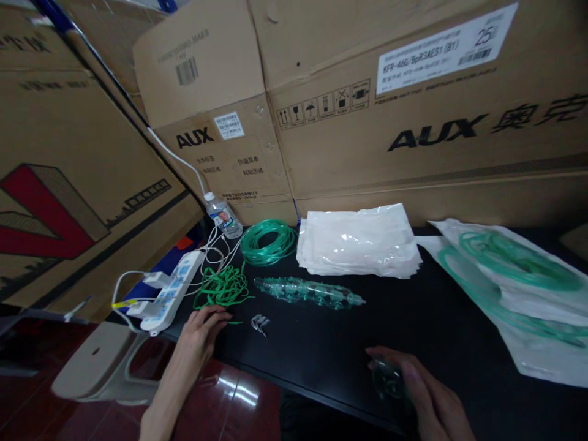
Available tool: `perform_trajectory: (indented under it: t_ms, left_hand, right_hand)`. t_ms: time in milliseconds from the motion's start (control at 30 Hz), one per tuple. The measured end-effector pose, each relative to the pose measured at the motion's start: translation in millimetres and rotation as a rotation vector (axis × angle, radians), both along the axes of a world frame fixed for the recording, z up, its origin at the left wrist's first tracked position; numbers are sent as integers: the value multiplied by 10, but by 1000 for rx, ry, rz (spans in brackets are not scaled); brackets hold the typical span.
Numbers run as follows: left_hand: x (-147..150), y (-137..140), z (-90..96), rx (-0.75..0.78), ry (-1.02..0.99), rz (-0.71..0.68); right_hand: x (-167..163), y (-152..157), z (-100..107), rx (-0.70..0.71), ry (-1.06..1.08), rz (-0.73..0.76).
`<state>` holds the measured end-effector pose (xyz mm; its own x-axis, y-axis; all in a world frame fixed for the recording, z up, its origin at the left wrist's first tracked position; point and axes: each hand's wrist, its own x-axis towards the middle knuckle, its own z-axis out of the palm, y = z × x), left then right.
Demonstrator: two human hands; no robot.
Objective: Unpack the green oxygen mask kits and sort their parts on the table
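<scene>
My left hand (202, 327) is at the near edge of a tangled heap of green cords (223, 285), fingers curled together on a cord whose short end (235, 323) sticks out beside the fingertips. My right hand (425, 389), low on the right, is closed on a clear dark-green face mask (387, 378); part of it is hidden by the fingers. Beyond the hands, a nested row of translucent green masks (310, 293) lies on its side. Several small metal strips (260, 324) rest in a little pile right of my left hand.
On the black table (316, 343) are a coil of green tubing (267, 243), a stack of white bags (358, 242) and bags with green tubing (519, 263). A water bottle (223, 215) and power strip (177, 291) stand left. Cardboard boxes (340, 153) wall the back; a stool (96, 361) is below.
</scene>
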<state>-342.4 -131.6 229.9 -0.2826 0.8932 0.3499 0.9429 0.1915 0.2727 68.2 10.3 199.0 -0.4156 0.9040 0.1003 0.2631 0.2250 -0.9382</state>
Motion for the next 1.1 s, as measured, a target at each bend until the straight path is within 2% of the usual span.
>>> perform_trajectory:
  t_ms: [100, 167, 200, 267, 333, 433, 533, 667, 800, 900, 1100]
  left_hand:
    - [324, 70, 84, 74, -129, 50]
    - [765, 177, 122, 81, -341, 72]
    - [1028, 247, 127, 36, -478, 65]
    - [1562, 415, 105, -92, -769, -36]
    - [2007, 596, 56, -151, -987, -136]
    - [2382, 826, -8, -190, -1171, -168]
    - [2464, 981, -19, -211, -1249, -159]
    - [2430, 1147, 38, -173, -1245, -165]
    - [2403, 1333, 124, -59, -1090, -74]
    - [2362, 1464, 182, 20, -948, -24]
    - [2250, 1560, 233, -10, -684, -22]
  right_hand:
    - [-4, -8, -28, 12, 2, 1]
    - [-3, -3, -64, 36, 9, 3]
    - [-2, 0, -79, 48, 11, 3]
    - [-2, 3, -95, 83, 18, 1]
    - [-7, 1, -96, 127, 22, 4]
    - [-26, -8, -88, 199, 19, 27]
    - [-62, 11, -74, 222, 41, 29]
    - [-114, 174, -31, 116, 94, 16]
    - [-171, 509, 52, 6, 205, 76]
    - [-229, 756, 122, -20, 258, 126]
    - [-339, 960, 122, -12, 277, 124]
